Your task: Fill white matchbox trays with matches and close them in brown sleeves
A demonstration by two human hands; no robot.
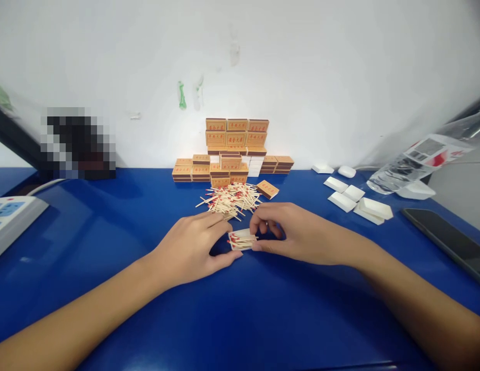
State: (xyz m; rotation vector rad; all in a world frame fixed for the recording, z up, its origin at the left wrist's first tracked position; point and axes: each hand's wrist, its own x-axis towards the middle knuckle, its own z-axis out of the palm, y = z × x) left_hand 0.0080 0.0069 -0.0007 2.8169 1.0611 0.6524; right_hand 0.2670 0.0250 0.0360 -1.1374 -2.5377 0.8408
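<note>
A small white matchbox tray (235, 235) lies on the blue table between my hands, partly filled with red-tipped matches (242, 240). My left hand (197, 247) grips the tray's left end, its thumb on the near side and a finger on the far side. At the right end, my right hand (286, 232) has its thumb and bent forefinger closed around the tray, close to the stick ends. Just beyond lies a loose heap of matches (232, 198). An orange matchbox sleeve or box (267, 189) rests to the right of that heap.
Stacked matchboxes (235, 139) stand against the wall. White trays (342, 201) are scattered at right, near a clear plastic bottle (410, 159) and a phone (444, 239). A white power strip (19, 221) is at far left, with a blurred-out dark object (77, 144) behind it.
</note>
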